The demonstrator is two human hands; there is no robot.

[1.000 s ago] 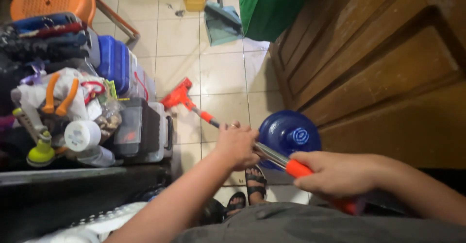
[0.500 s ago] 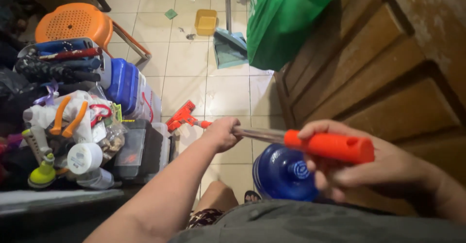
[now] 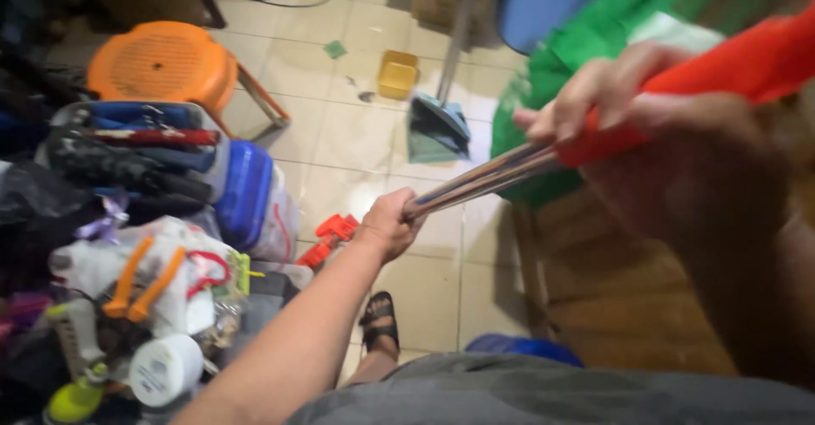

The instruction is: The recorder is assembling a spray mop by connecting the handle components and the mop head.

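Above the tiled floor (image 3: 356, 149), left hand (image 3: 389, 225) clenched around metal pole (image 3: 475, 180), right hand (image 3: 632, 111) grasping its orange handle (image 3: 722, 73).

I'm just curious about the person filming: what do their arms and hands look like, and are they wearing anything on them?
Both arms are bare to the edge of the picture, with no sleeves showing. The left hand and right hand wear no gloves; no rings or watch can be made out, though the picture is blurred. A grey garment covers the body below.
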